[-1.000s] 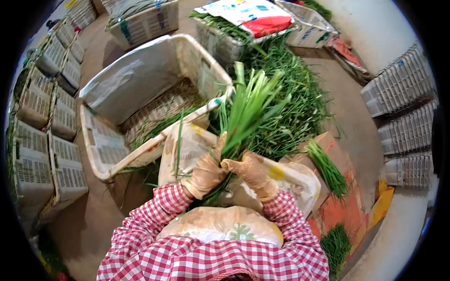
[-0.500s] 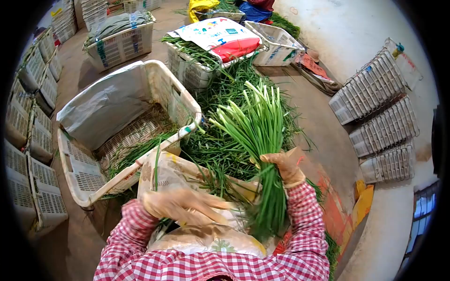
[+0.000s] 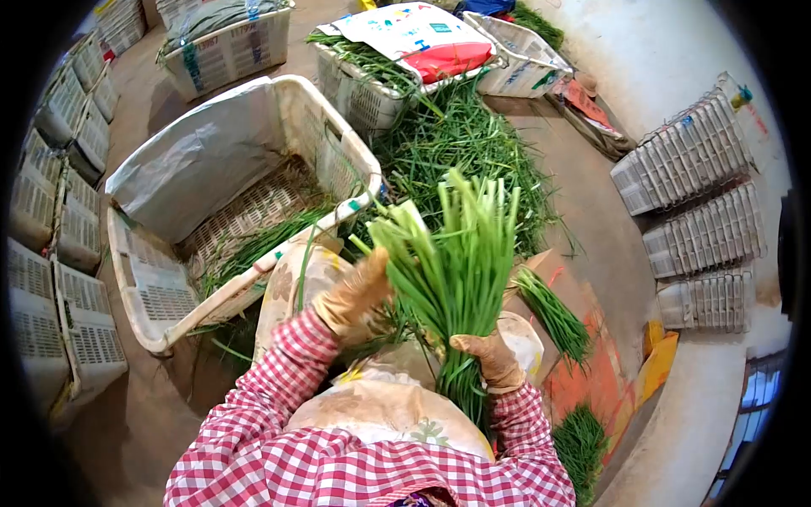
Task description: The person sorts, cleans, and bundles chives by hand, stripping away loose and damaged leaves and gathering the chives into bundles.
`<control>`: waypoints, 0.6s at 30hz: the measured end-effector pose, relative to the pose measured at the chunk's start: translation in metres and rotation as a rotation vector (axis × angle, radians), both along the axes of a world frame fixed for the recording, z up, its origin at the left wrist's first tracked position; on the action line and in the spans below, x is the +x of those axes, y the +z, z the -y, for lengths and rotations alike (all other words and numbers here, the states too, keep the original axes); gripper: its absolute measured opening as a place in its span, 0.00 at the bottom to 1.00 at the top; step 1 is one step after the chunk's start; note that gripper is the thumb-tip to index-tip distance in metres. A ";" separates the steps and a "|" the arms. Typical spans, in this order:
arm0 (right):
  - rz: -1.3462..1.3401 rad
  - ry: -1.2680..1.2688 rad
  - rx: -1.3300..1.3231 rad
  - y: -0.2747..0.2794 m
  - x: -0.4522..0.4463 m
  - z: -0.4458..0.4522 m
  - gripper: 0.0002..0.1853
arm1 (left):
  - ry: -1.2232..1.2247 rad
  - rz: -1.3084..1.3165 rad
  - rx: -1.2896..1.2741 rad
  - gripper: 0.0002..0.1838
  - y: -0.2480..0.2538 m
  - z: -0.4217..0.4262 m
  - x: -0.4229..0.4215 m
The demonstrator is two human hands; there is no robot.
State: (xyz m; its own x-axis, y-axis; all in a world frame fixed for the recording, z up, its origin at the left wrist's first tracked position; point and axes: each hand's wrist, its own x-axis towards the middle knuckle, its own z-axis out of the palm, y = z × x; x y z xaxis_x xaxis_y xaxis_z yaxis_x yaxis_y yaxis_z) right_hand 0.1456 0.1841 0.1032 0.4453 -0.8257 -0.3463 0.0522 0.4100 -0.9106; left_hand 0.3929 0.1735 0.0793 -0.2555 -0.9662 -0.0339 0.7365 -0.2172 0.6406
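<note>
My right hand (image 3: pixel 492 359), in a tan glove, is wrapped round a bunch of chives (image 3: pixel 452 287), pale cut ends up and green leaves hanging below. Close to the bunch's left side is my left hand (image 3: pixel 355 291), gloved, its fingers stretched upward and slightly blurred; whether it touches the stalks I cannot tell. A stained, light-coloured apron (image 3: pixel 380 406) covers my lap beneath both hands. Beyond the bunch lies a heap of loose chives (image 3: pixel 473 148) on the floor. A smaller bundle of chives (image 3: pixel 553 317) rests on cardboard to the right of my right hand.
A large white plastic crate (image 3: pixel 139 317) with a few stalks inside stands at my left. Behind the heap, another crate (image 3: pixel 359 93) is topped by a printed sack (image 3: pixel 414 34). Crates are stacked along the right wall (image 3: pixel 684 160) and far left (image 3: pixel 84 287). More chives (image 3: pixel 581 452) lie lower right.
The bunch has come lower and nearer, and my right hand has moved down with it. My left hand has risen from my lap to the bunch's left side. The view has shifted slightly.
</note>
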 end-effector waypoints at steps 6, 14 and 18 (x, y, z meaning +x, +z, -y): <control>0.123 -0.007 0.178 -0.030 -0.052 0.008 0.21 | 0.705 0.750 0.134 0.21 0.037 -0.040 0.087; 0.113 0.025 0.111 -0.017 -0.039 0.006 0.16 | 0.410 0.433 -0.106 0.42 0.025 -0.015 0.022; 0.272 0.170 0.186 -0.040 -0.044 0.008 0.27 | 0.074 0.242 -0.232 0.47 -0.009 0.015 -0.004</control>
State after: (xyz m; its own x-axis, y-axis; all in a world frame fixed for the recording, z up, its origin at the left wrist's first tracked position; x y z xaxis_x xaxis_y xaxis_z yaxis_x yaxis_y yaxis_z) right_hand 0.1012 0.1759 0.0630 0.6671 -0.6660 -0.3339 0.1987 0.5910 -0.7818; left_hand 0.3885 0.1583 0.0707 -0.1962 -0.9709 0.1374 0.5654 0.0025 0.8248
